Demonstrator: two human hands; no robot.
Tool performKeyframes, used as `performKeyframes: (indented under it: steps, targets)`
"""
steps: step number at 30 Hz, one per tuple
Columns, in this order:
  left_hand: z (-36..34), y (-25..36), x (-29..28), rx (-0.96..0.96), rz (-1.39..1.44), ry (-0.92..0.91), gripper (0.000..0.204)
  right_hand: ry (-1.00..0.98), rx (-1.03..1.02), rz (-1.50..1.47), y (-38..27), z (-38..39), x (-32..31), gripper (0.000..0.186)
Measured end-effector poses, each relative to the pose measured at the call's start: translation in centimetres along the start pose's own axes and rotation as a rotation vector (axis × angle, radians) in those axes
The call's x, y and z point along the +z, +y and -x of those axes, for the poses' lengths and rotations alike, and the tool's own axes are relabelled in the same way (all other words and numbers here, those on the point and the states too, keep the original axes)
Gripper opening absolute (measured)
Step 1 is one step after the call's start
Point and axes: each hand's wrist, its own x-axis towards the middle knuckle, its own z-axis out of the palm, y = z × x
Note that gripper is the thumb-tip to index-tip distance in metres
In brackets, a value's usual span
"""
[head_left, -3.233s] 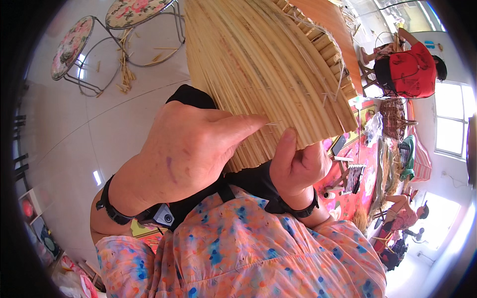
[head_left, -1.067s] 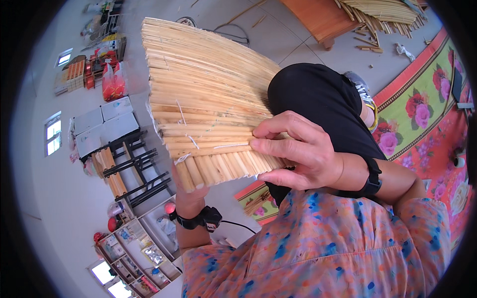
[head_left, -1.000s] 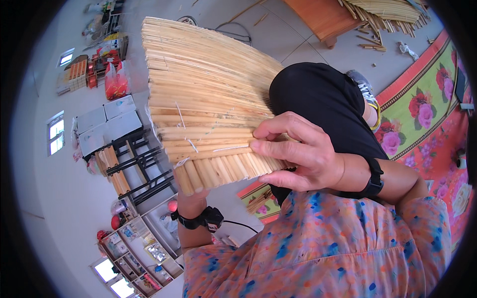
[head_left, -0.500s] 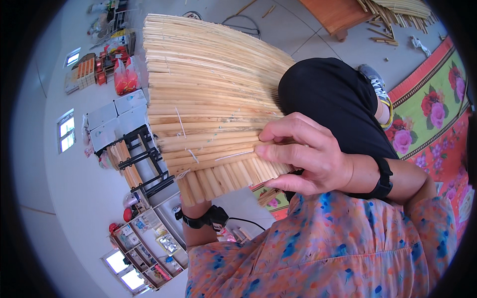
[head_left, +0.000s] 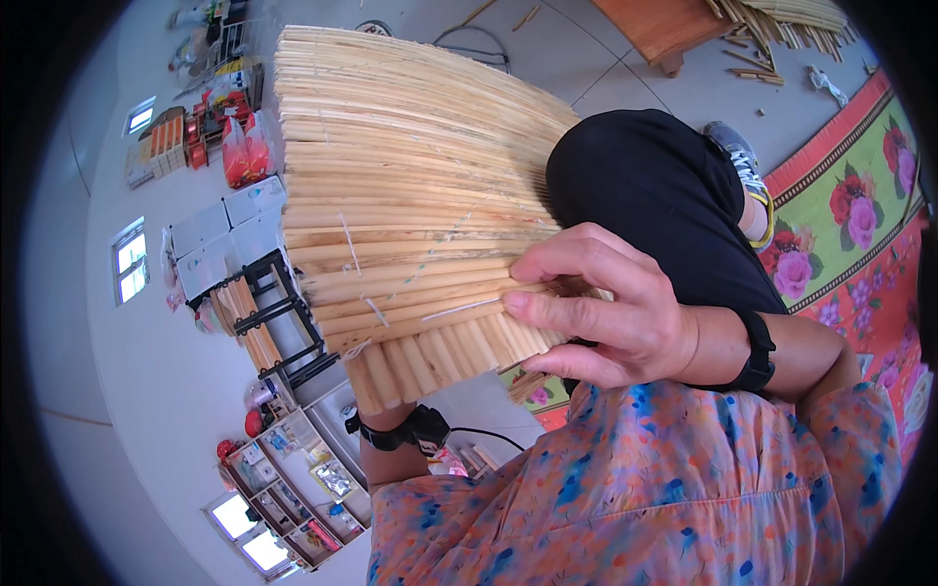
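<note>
A mat of straw-coloured reed stalks [head_left: 420,186], sewn with white thread, spreads in front of me and leans against my black-trousered knee [head_left: 635,186]. Along its near edge runs a band of short, crosswise stalk pieces [head_left: 440,356]. My right hand [head_left: 611,313] is closed on this edge, with index and middle fingers pressed on top near a white thread and the thumb by the lower rim. Of my left arm only the strapped wrist [head_left: 401,430] shows below the near left corner; the left hand is behind the mat, its fingers hidden.
A reddish wooden stool or low table [head_left: 669,29] stands at the far right beside loose reed stalks [head_left: 782,24]. A floral cloth [head_left: 840,234] covers the right side. Shelves [head_left: 293,488], white boxes [head_left: 220,230] and a black metal frame [head_left: 278,313] line the left.
The mat has shifted slightly left, its near left corner a little lower. My right hand keeps its hold on the edge, having moved slightly right.
</note>
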Motion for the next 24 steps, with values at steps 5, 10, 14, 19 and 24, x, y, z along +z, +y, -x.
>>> performKeyframes:
  steps: [5, 10, 14, 19, 24]
  targets:
    - [-0.3, -0.6, 0.6, 0.027, -0.019, -0.001, 0.047, 0.019, 0.006, 0.013, 0.4, 0.2, 0.1, 0.041]
    - [0.3, 0.9, -0.7, -0.009, -0.08, -0.017, 0.047, 0.015, 0.002, -0.028, -0.1, 0.0, 0.2, 0.044]
    - [0.1, 0.4, -0.1, 0.012, -0.078, -0.013, 0.047, 0.017, -0.003, 0.004, 0.2, 0.2, 0.2, 0.045]
    - [0.1, 0.8, -0.4, 0.007, -0.108, -0.018, 0.047, 0.012, -0.009, -0.008, 0.3, 0.2, 0.2, 0.045]
    - [0.2, 0.9, -0.4, 0.008, -0.131, -0.021, 0.046, 0.007, -0.015, 0.013, 0.4, 0.3, 0.3, 0.044]
